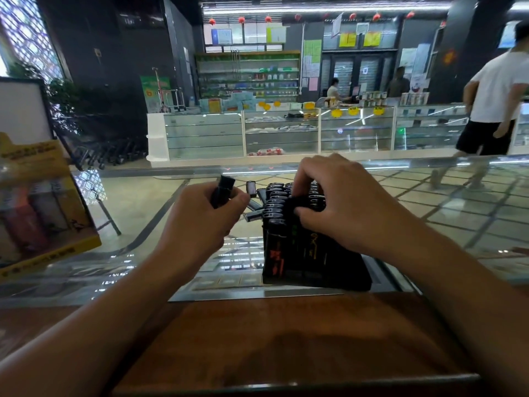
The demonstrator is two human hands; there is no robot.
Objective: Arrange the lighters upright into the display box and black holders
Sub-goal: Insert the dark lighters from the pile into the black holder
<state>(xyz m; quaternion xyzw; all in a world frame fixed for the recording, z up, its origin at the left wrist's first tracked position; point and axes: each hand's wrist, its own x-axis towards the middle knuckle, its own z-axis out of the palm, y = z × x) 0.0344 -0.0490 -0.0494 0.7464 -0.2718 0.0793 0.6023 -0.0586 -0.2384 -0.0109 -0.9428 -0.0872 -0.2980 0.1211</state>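
Two hands busy: left hand (200, 213) grips a lighter (222, 190); right hand (335, 202) curls onto the packed holder (309, 253), which may tip mid-bench.

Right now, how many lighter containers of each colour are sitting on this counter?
Black holder: 1
Yellow display box: 1
Total: 2
The left hand grips a lighter. The right hand pinches the packed lighters, which are too blurred to count.
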